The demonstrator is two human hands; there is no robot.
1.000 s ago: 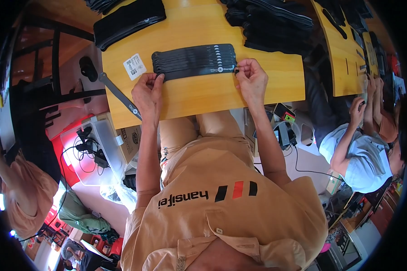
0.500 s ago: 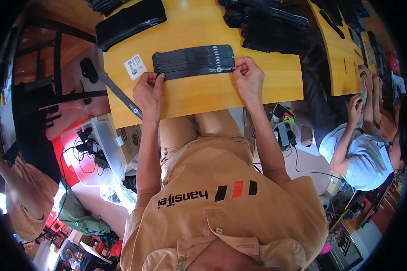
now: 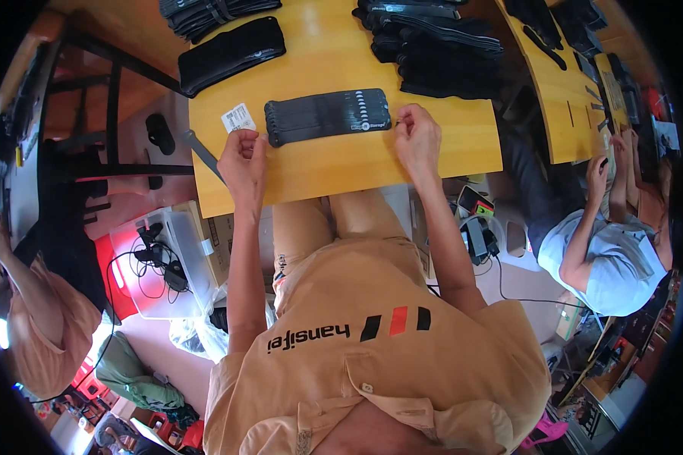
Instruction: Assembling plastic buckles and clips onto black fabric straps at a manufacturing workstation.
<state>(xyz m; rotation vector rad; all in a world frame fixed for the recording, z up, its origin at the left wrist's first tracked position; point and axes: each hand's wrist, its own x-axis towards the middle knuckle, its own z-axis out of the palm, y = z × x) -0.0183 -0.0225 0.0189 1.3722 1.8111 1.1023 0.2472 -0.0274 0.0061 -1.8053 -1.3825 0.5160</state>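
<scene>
A stack of black straps [image 3: 319, 117] with a row of pale marks lies flat in front of me, its long side running left to right. My left hand [image 3: 243, 168] is closed by the stack's left end, thumb and fingers drawn together; what they hold, if anything, is hidden. At the opposite end, my right hand [image 3: 419, 142] is pinched, with a small dark bit at its fingertips that I cannot make out. A single dark grey strap [image 3: 203, 155] slants along the table's left edge, partly behind my left hand. A white printed label [image 3: 238, 118] lies just beyond that hand.
Black strap bundles [image 3: 231, 54] sit at the far left of the wooden table [image 3: 326, 171], and a larger black pile [image 3: 444, 64] at the far right. A clear bin [image 3: 167, 262] with cables stands below left. A person in a light shirt [image 3: 599, 258] works at right.
The straps, spread more fanwise before, now lie closer together. My left fingers have come off the stack's near left corner. The view has shifted slightly.
</scene>
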